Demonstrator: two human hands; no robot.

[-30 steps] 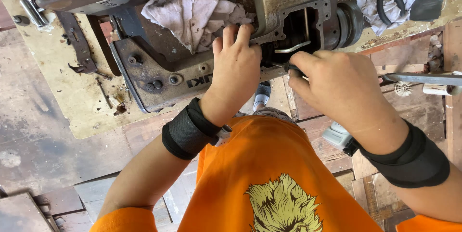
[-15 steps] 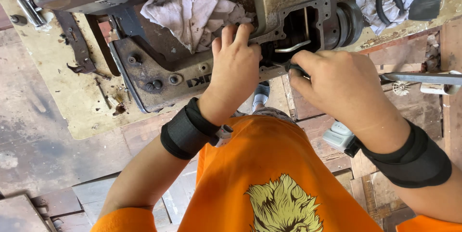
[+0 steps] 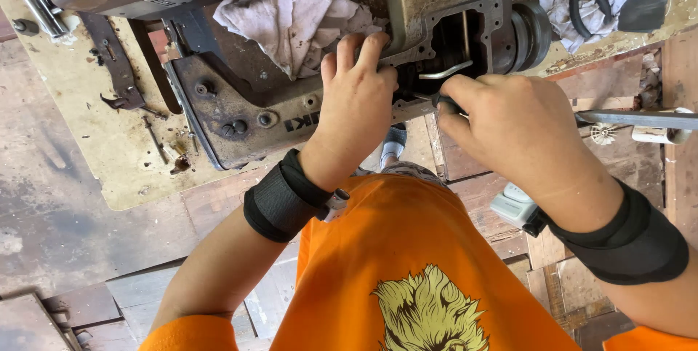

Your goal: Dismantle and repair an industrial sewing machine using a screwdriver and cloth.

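Orange shirt [image 3: 407,249], black wristbands [image 3: 280,198], perhaps grey-white rag [image 3: 291,20]

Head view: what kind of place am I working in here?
Probably a repair workshop: a sewing machine lies tipped open on a worn table, a dirty rag on it, loose metal parts beside it.

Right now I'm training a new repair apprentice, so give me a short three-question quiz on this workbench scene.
1. True or false: the left hand rests flat on the tilted grey metal sewing machine.
2. Which hand grips a dark tool handle at the machine's open side housing? A) left B) right C) neither
3. What soft item lies crumpled in the machine's hollow underside?

Key:
1. True; its fingers reach up over the casting's edge.
2. B; the right hand is closed on the dark tool handle.
3. A crumpled pale cloth rag.
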